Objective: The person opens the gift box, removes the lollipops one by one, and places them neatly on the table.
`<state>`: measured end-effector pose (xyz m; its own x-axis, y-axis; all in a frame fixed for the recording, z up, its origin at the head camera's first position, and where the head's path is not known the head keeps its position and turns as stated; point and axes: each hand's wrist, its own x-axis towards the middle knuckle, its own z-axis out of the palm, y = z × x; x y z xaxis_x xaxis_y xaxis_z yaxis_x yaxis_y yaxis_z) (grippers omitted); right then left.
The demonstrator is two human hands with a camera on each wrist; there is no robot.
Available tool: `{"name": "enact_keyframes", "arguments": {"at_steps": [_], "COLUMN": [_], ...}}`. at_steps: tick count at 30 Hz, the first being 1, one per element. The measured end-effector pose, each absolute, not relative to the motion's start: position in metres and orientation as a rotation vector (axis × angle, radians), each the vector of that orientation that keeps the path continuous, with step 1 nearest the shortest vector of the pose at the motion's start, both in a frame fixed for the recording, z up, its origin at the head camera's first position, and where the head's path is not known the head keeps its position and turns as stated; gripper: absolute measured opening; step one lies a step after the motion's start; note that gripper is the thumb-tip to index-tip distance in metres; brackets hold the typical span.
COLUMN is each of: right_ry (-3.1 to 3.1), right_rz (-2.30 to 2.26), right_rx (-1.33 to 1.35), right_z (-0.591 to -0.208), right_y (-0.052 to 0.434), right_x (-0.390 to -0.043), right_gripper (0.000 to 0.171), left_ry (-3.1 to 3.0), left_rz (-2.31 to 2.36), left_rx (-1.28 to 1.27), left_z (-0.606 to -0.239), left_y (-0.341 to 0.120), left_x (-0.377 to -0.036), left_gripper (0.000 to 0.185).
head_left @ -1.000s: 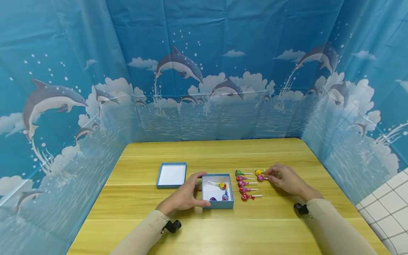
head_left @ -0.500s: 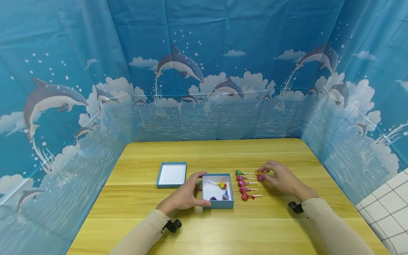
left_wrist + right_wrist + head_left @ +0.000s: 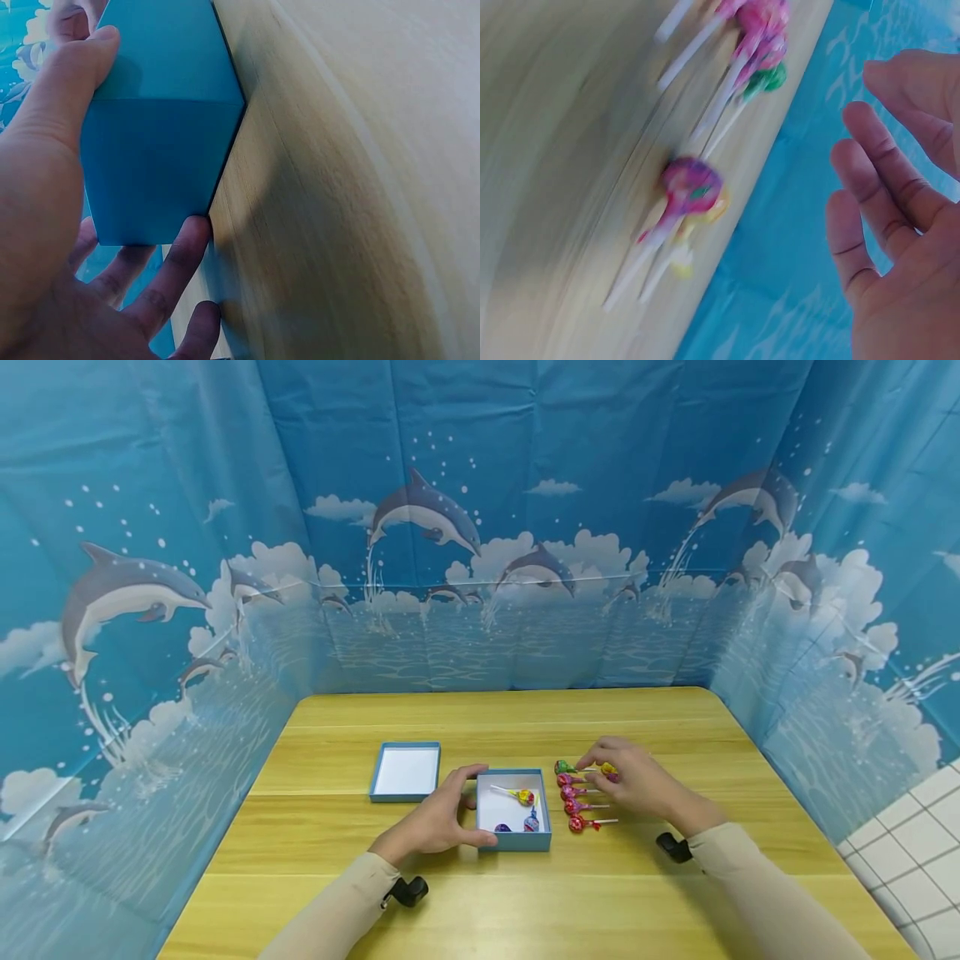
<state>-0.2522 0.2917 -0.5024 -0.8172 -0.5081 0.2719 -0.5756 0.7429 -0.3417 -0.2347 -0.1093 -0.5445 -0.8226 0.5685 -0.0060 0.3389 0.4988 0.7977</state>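
Your left hand (image 3: 435, 821) is gripping the small open blue cardboard box (image 3: 513, 809) with the white inside, thumb curled along its near wall and fingers wrapped over the left wall; the left wrist view is showing that thumb and those fingers (image 3: 169, 274) pressing against the blue outer wall (image 3: 161, 142). Three wrapped lollipops are lying inside the box, among them a yellow one (image 3: 522, 796). Your right hand (image 3: 633, 779) is hovering over the wooden table (image 3: 495, 893), just right of the box, with fingers loosely spread and lightly bent, as the right wrist view is showing (image 3: 900, 247); it is grasping nothing. Beneath its fingertips are lying a yellow-wrapped lollipop (image 3: 608, 769) and a pink-wrapped one (image 3: 690, 187); whether the fingers are touching them is not clear. Between that hand and the box, a row of lollipops with white sticks (image 3: 573, 793) is lying on the table, green at the far end. The box's shallow blue lid (image 3: 405, 772) is sitting upturned just left of the box.
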Motion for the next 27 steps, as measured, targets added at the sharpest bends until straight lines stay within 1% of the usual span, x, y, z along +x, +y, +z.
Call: {"name": "enact_keyframes", "arguments": {"at_steps": [21,27], "right_ry": [-2.721,-2.754], "right_rz": [0.564,0.554], "right_rx": [1.209,1.364], "right_z": [-0.484,-0.476], "right_y": [0.228,0.21], "right_x": [-0.249,-0.249], "right_gripper": [0.019,0.024], "left_ry": [2.484,2.494], "left_rz": [1.217,1.203], "left_rx": [0.776,0.784], "left_z": [-0.541,-0.541], "left_y": [-0.11,-0.11], "left_x": [-0.232,-0.233], "left_gripper": [0.115,0.115]}}
